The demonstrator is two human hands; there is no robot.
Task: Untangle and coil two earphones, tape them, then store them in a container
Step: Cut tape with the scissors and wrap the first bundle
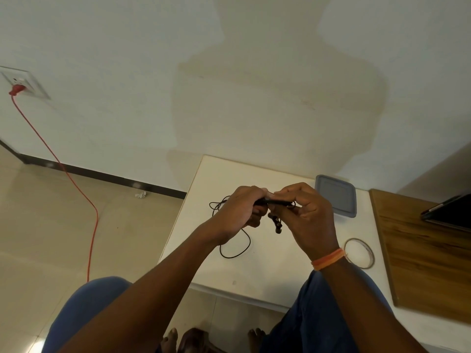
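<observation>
Black earphone cable (pixel 242 247) trails in loose loops over the white table (pixel 254 276), under my hands. My left hand (pixel 240 211) and my right hand (pixel 309 215) are raised together above the table, both pinching a bunch of the black cable (pixel 276 201) between them. Black earbuds (pixel 276 225) dangle just below my right fingers. A roll of clear tape (pixel 359 253) lies flat on the table to the right of my right wrist. The grey-lidded container (pixel 335 196) sits at the table's far right, lid on.
A wooden board (pixel 428 261) lies to the right of the table with a dark tablet-like device (pixel 448 212) on it. On the left, a red cord (pixel 76 184) runs from a wall socket (pixel 23 84) across the tiled floor. My knees are below the table's near edge.
</observation>
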